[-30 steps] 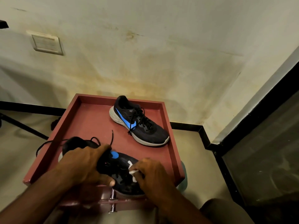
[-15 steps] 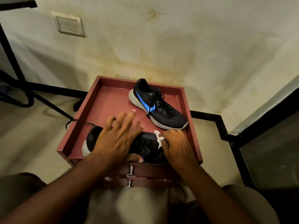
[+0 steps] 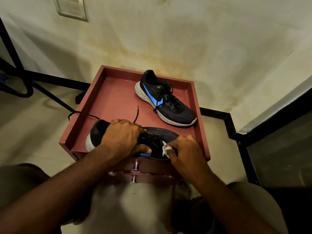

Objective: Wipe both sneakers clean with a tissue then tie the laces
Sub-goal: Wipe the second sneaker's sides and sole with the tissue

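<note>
Two black sneakers with blue swooshes and white soles sit on a red tray-topped stand [image 3: 108,105]. The near sneaker [image 3: 162,134] lies along the front edge, heel to the left, its loose laces [image 3: 136,114] trailing over the tray's left rim. My left hand [image 3: 123,137] clasps its middle from above, thumb on the near side. My right hand [image 3: 184,147] presses a crumpled white tissue [image 3: 165,150] against the near side of its toe part. The far sneaker [image 3: 163,100] rests at the back right, laces in place.
The stand's front shows metal knobs [image 3: 135,169]. A stained wall rises behind, with a switch plate [image 3: 70,7] at upper left. Black metal legs [image 3: 25,88] stand on the floor at left; a dark glass panel [image 3: 278,146] is at right. My knees frame the bottom.
My left hand's fingers have curled down from spread flat to gripping the near sneaker. The right hand with the tissue has slid lower along the shoe's near side. The camera has tilted downward.
</note>
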Demonstrator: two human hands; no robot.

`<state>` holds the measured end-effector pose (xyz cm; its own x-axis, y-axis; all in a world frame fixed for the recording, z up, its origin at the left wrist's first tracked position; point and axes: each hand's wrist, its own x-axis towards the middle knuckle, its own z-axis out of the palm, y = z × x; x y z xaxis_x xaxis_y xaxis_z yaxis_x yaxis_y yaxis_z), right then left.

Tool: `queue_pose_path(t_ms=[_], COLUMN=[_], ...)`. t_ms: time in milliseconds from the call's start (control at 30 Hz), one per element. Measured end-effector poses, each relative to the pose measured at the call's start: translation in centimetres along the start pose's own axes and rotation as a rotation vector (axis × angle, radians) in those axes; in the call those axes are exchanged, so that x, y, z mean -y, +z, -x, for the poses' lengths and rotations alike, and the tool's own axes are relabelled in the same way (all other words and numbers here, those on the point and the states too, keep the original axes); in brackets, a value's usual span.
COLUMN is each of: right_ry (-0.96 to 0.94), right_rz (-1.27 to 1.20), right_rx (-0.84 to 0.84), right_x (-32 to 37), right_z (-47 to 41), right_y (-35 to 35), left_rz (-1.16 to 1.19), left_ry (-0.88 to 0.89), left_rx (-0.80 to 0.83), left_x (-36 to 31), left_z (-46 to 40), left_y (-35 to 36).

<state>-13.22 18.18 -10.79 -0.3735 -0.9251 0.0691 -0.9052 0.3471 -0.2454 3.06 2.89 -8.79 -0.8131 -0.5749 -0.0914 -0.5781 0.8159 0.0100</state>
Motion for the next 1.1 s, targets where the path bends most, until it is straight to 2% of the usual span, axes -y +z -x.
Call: queue_pose_path(t_ms=[67,133,200,333,400,467,567,633,733,833,933,1033,1100], right_ry=[-0.002,0.093,0.092,0.064,-0.005,-0.045,0.123,0.205,0.097,-0.029,-0.173,-0.05,0.102], right_rz=[0.104,0.233,0.133,-0.247,-0.303,-0.207,-0.038,-0.024,-0.091,-0.243,-0.131,-0.132,-0.24], right_rx=[-0.119,-0.1,-0.088,-0.008,0.041,-0.01,-0.09,-0.126,-0.106,0.008,0.02,0.07,-0.012], right_x=[-0.8,-1.1,-0.7,0.8,1.7,1.6,-1.0,-2.6,-0.5,2.2,3.1,0.7,-1.9], right_z=[-0.4,-1.3,-1.2,0.6,1.2,1.0,-0.3,-0.8,-0.1,1.1,1.3,0.2,-0.4], right_y=[-0.5,-1.3,-0.9,0.3,0.9,1.1,0.0,-0.6,0.5,2.3,3.0,1.7,0.2], left_rz=[0.024,0.024,0.014,0.0,0.017,0.026,0.034,0.031,0.01,-0.017,-0.01,-0.017,-0.019], left_ry=[0.009,0.019,0.011,-0.016,-0.013,-0.003,0.011,0.016,0.012,0.003,0.01,-0.014,-0.011], left_rx=[0.004,-0.002,-0.021,-0.01,0.004,0.005,-0.002,-0.011,-0.021,-0.012,-0.008,-0.041,-0.055], left_x=[0.3,0.4,0.2,-0.1,0.1,0.3,0.4,0.3,-0.1,-0.3,-0.1,0.3,0.4], left_z=[-0.2,-0.3,-0.2,-0.4,-0.5,-0.5,-0.3,-0.3,-0.2,-0.2,-0.1,0.0,-0.2], left_y=[0.0,0.1,0.3,0.5,0.5,0.4,0.4,0.2,0.0,0.0,-0.1,0.1,0.3])
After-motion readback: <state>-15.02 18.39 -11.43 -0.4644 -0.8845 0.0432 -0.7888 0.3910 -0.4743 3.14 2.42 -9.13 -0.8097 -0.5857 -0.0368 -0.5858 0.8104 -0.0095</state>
